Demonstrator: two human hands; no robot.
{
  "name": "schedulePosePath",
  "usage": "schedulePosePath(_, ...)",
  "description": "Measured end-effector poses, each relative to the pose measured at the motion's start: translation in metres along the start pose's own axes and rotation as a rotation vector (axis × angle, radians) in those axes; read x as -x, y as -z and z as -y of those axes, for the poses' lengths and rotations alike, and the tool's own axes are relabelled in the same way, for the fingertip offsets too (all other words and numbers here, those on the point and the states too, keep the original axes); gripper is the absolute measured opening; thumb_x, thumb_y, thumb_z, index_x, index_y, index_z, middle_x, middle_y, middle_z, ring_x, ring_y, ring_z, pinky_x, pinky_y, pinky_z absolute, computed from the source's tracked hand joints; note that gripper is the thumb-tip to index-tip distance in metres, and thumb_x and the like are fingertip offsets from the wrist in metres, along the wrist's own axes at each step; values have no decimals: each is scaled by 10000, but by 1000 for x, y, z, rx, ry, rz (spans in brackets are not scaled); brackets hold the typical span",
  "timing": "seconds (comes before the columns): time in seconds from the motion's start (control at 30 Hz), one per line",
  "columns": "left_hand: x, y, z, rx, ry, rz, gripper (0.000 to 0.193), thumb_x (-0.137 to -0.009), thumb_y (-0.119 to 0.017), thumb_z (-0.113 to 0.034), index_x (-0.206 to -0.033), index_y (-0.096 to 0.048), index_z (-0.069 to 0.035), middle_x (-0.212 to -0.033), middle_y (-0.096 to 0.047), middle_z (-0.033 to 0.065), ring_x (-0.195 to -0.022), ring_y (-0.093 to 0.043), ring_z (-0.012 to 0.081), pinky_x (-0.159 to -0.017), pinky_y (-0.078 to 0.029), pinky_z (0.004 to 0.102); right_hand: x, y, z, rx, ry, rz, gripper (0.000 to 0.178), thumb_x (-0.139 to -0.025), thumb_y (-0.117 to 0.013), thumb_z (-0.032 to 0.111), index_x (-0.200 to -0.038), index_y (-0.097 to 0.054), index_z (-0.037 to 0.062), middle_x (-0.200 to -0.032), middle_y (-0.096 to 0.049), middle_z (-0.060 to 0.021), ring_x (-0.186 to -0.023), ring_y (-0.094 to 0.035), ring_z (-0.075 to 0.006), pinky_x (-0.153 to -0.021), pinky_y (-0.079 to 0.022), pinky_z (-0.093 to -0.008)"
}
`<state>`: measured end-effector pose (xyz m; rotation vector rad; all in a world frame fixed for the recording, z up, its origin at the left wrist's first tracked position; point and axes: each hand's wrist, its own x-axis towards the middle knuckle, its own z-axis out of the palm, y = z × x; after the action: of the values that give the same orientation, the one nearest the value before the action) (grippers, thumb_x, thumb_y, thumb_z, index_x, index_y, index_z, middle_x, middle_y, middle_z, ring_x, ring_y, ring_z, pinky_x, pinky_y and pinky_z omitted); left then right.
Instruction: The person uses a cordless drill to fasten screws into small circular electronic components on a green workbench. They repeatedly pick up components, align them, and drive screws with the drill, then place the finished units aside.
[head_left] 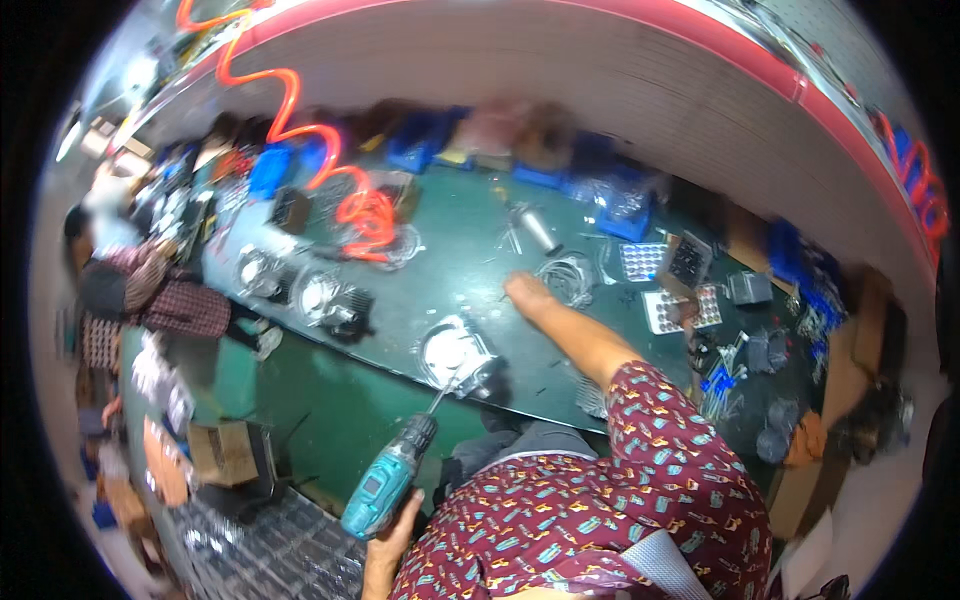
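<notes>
Cannot make out most fingers of the left hand (396,534), hidden by the teal drill (384,490), nor the blurred fingertips of the right hand (527,291). Blurred as well along the back, in blue bins (415,145). Cut off by the upper edge, in the orange coiled hose (372,212).

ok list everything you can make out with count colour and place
Workbench: one, green, centre
Power drill: one, teal and black, lower centre
Round metal parts: three, silvery, workbench's near edge
Metal cylinder: one, silvery, workbench's far side
Coiled hoses: two, orange, upper left and far right
Dotted sheets: two, white, right side
Bins: several, blue, mostly far edge
Cartons: several, brown, lower left and right
Small parts: too blurred to count, mixed, right
Co-worker: one, dark plaid, left
Patterned shirt: one, dark red, bottom
Left hand: one, bare, gripping power drill
Right hand: one, bare, over workbench
</notes>
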<state>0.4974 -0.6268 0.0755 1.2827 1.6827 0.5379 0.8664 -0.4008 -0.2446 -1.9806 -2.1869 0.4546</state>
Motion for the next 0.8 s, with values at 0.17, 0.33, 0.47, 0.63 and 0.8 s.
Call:
schedulePosePath(0.17,9,37,-5,4,-12,-10,193,-891,-760,-145,-1031,-702,-26,-905,-705,57,-819,-649,178,-751,-529,340,10,29,23,140,5,187,210,-822,-613,8,-992,-733,37,-1154,-649,-162,-1169,-591,-327,-946,-545,-409)
schedulePosePath(0.33,-14,72,2,119,-9,-12,212,-887,-764,-162,-1041,-692,-34,-906,-687,31,-818,-630,151,-747,-521,324,16,42,29,96,89,0,152,-816,-626,31,-954,-685,50,-1030,-640,-167,-1047,-624,-378,-867,-546,-455)
schedulePosePath(0.47,-42,116,23,212,62,75,266,-881,-773,-149,-1103,-677,-39,-997,-679,34,-912,-615,155,-819,-511,321,5,23,43,9,73,126,209,-857,-640,121,-1063,-654,87,-1068,-601,-195,-1032,-617,-412,-894,-524,-485)
schedulePosePath(0.63,-81,189,39,149,-91,81,203,-882,-769,-141,-1046,-715,-33,-953,-731,62,-843,-675,152,-750,-538,313,-11,30,46,118,-162,340,191,-865,-591,109,-1029,-670,52,-1062,-672,-233,-996,-659,-431,-874,-536,-516)
schedulePosePath(0.8,-112,261,73,142,-142,66,144,-893,-741,-118,-983,-677,-28,-850,-678,45,-750,-612,167,-693,-508,351,-27,75,81,37,-257,-200,233,-873,-577,87,-1066,-680,9,-961,-701,-246,-842,-706,-386,-797,-567,-481)
